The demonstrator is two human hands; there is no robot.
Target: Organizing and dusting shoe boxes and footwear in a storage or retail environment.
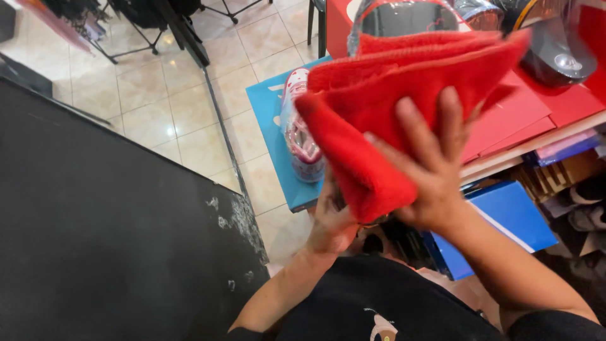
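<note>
Both hands (left hand [331,224] lower, right hand [429,170] splayed) grip red cloth [391,95].

Beige floor tiles [158,101] with pale grout run across the room, one catching a bright glint of light. A large black panel [95,240] fills the left, its edge scuffed white. Black stand legs [136,35] rise at the top. On the right, shelves [555,170] hold red and blue boxes.
</note>
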